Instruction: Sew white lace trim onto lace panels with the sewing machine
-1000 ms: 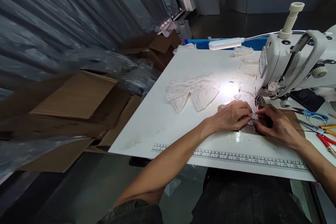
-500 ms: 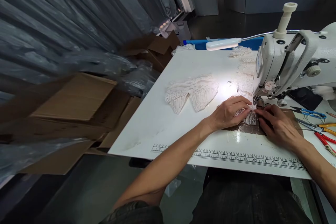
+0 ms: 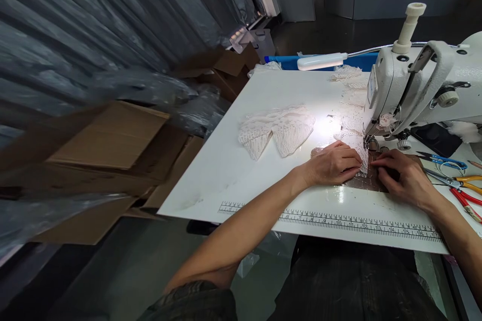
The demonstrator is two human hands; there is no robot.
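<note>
My left hand (image 3: 337, 163) rests on a strip of white lace (image 3: 363, 155), its fingers bent and drawn together over the lace's left edge. The strip runs under the presser foot (image 3: 367, 141) of a white sewing machine (image 3: 391, 88). Just right of the lace is my right hand (image 3: 401, 175), palm down, thumb and forefinger apart, fingertips close to the edge. Beneath both hands is a shiny brown plate (image 3: 371, 184). More lace (image 3: 350, 95) trails behind the needle. My left fingertips are partly hidden in the lace.
Another folded lace piece (image 3: 276, 128) lies on the white table (image 3: 211, 180), left of my hands. At right are blue-handled scissors (image 3: 448, 162), orange-handled pliers (image 3: 465, 180) and a red-handled tool (image 3: 466, 203). A ruler scale (image 3: 339, 223) follows the front edge. Cardboard boxes (image 3: 109, 135) stand left.
The lace strip under my hands now lies straighter toward me. My left hand has shifted slightly down onto it, and my right fingertips have drawn a little away to the right.
</note>
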